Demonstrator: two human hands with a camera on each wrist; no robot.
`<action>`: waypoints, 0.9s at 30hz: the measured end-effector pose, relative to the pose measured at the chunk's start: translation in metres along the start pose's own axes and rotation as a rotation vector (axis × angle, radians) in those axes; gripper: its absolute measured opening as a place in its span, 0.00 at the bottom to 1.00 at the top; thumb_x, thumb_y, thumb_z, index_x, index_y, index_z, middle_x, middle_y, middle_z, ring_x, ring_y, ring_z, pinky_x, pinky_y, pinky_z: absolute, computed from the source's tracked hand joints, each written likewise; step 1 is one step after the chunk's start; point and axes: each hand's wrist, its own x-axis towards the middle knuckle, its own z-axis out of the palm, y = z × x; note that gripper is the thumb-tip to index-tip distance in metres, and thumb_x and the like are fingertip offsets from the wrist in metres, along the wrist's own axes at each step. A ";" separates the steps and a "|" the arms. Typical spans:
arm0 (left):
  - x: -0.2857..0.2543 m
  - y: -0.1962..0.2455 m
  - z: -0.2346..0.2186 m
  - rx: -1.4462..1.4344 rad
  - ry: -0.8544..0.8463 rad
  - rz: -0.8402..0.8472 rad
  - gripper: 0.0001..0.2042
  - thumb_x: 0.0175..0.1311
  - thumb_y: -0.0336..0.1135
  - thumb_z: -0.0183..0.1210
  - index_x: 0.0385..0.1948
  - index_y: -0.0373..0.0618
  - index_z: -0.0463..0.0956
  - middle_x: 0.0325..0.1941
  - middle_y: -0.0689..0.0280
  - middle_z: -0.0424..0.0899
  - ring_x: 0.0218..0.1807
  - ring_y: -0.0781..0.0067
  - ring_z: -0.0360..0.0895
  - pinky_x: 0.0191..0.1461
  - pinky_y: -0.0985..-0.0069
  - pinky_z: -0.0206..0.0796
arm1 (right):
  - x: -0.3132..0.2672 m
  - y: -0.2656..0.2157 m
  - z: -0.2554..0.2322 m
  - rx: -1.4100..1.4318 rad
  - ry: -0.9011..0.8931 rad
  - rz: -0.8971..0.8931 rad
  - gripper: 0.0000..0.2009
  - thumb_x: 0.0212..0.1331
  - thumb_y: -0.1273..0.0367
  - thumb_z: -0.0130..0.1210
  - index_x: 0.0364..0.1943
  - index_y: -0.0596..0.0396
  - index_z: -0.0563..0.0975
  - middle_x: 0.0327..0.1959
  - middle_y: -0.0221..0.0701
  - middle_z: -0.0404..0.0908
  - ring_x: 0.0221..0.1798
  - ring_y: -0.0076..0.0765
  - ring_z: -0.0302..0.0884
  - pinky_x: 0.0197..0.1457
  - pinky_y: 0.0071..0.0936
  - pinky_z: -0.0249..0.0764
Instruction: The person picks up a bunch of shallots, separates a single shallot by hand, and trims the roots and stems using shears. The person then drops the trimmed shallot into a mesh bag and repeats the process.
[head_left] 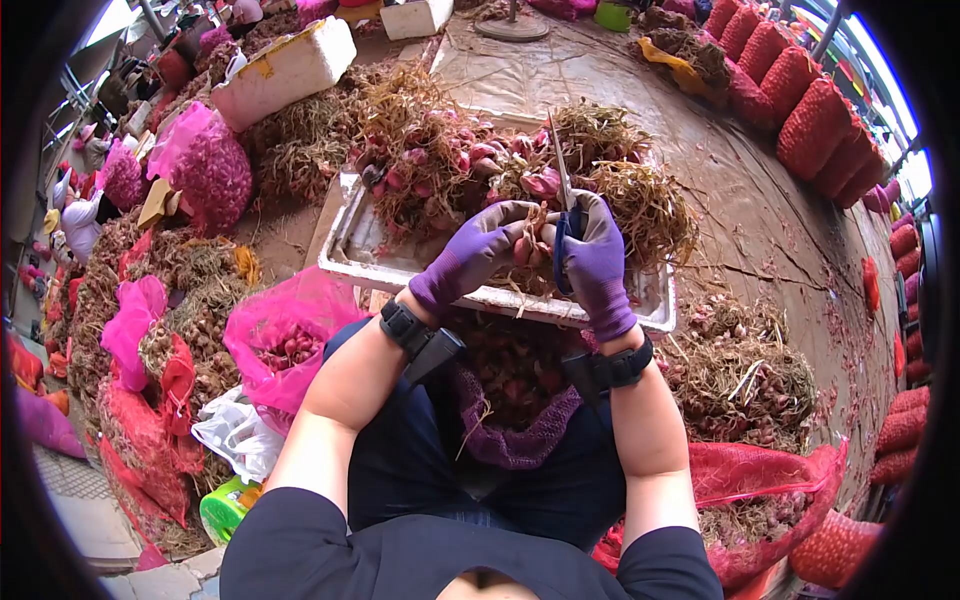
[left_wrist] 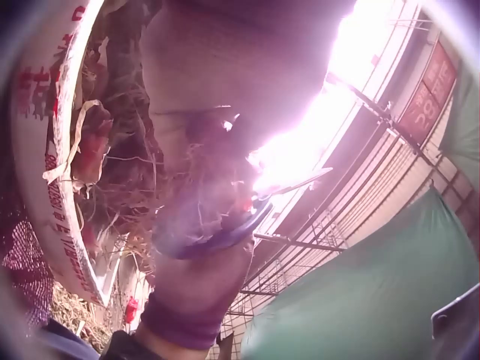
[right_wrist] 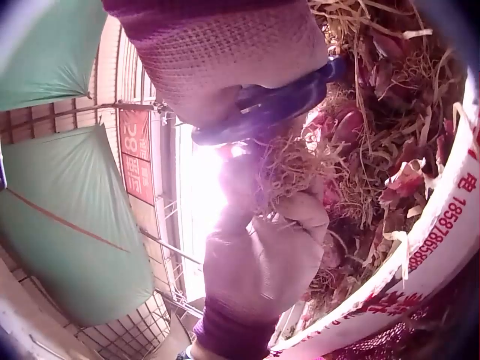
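Note:
Both hands wear purple gloves with pale palms and meet over a white foam box (head_left: 350, 268) heaped with dry-topped shallots (head_left: 420, 175). My left hand (head_left: 472, 255) grips a small bunch of reddish shallots (head_left: 522, 248) by the fingers; its tangled roots (right_wrist: 289, 169) show in the right wrist view. In my right hand (head_left: 600, 265) is a pair of scissors with blue handles (head_left: 563, 262). Their blades (head_left: 558, 155) point up and away, over the heap. The handles lie close beside the bunch. Fingers partly hide the bunch in the head view.
Below the box, a purple mesh bag (head_left: 520, 440) with shallots sits between the knees. A pink mesh bag (head_left: 250, 335) stands left, a red mesh bag (head_left: 740, 475) right. Loose shallots with dry stalks (head_left: 740, 380) lie beside the box. Filled red sacks (head_left: 815, 125) line the far right.

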 end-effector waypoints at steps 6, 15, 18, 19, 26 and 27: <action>-0.003 0.007 0.018 0.050 -0.055 0.024 0.24 0.69 0.33 0.54 0.63 0.36 0.60 0.52 0.66 0.76 0.50 0.80 0.74 0.53 0.82 0.68 | 0.005 0.020 -0.006 -0.271 0.142 -0.136 0.17 0.55 0.79 0.57 0.50 0.58 0.71 0.36 0.25 0.78 0.35 0.16 0.74 0.39 0.15 0.73; -0.003 -0.019 0.015 0.979 0.271 0.406 0.31 0.50 0.30 0.66 0.59 0.37 0.65 0.52 0.50 0.75 0.53 0.52 0.75 0.58 0.66 0.68 | -0.005 0.010 0.010 -0.603 0.270 -0.311 0.13 0.53 0.79 0.56 0.42 0.52 0.73 0.22 0.24 0.69 0.24 0.21 0.68 0.30 0.25 0.73; 0.000 -0.020 0.003 1.127 0.222 0.516 0.31 0.50 0.32 0.66 0.59 0.38 0.66 0.51 0.49 0.74 0.55 0.48 0.73 0.60 0.64 0.66 | 0.004 0.020 -0.005 -0.116 0.112 0.041 0.17 0.50 0.79 0.56 0.46 0.59 0.72 0.32 0.27 0.73 0.33 0.22 0.73 0.36 0.22 0.77; 0.001 -0.022 0.001 1.149 0.212 0.533 0.31 0.50 0.32 0.65 0.59 0.38 0.66 0.51 0.50 0.74 0.55 0.47 0.72 0.60 0.63 0.65 | 0.004 0.014 -0.005 0.115 0.036 0.132 0.18 0.52 0.78 0.56 0.49 0.61 0.70 0.36 0.30 0.75 0.34 0.25 0.76 0.36 0.24 0.80; 0.005 -0.024 0.001 1.141 0.170 0.673 0.31 0.49 0.32 0.65 0.58 0.37 0.64 0.51 0.58 0.75 0.54 0.57 0.74 0.60 0.67 0.65 | 0.003 -0.012 0.013 0.170 0.041 -0.043 0.16 0.59 0.78 0.54 0.51 0.59 0.67 0.39 0.33 0.80 0.35 0.26 0.79 0.37 0.21 0.78; 0.002 -0.011 0.004 0.762 0.152 0.458 0.30 0.50 0.30 0.64 0.58 0.38 0.64 0.50 0.63 0.74 0.51 0.66 0.73 0.57 0.72 0.65 | 0.010 0.000 0.002 0.121 0.090 -0.151 0.16 0.60 0.80 0.53 0.52 0.60 0.67 0.40 0.33 0.79 0.36 0.27 0.79 0.39 0.22 0.78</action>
